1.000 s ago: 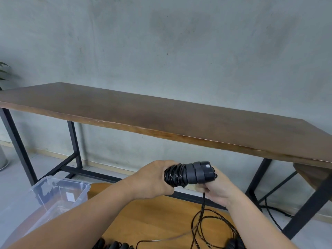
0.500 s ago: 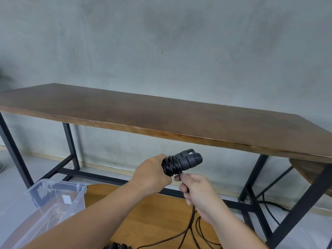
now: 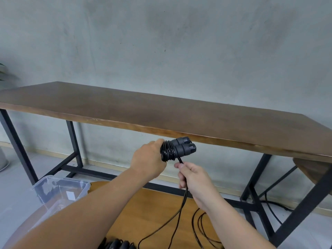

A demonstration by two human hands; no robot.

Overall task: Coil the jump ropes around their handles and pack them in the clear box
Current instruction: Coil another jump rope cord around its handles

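Long table (image 3: pixel 179 115): dark wood top on black metal legs, against a grey wall.
Clear box (image 3: pixel 59 191): low at left, beside the left forearm.
Left hand (image 3: pixel 149 159): curled round the two black handles (image 3: pixel 181 148), held level, cord wound on them.
Right hand (image 3: pixel 194 178): just below the handles, pinching the loose cord (image 3: pixel 179 212) that hangs down.

A long dark wooden bench (image 3: pixel 161 112) on black metal legs (image 3: pixel 18 144) stands against a grey wall (image 3: pixel 179 42)
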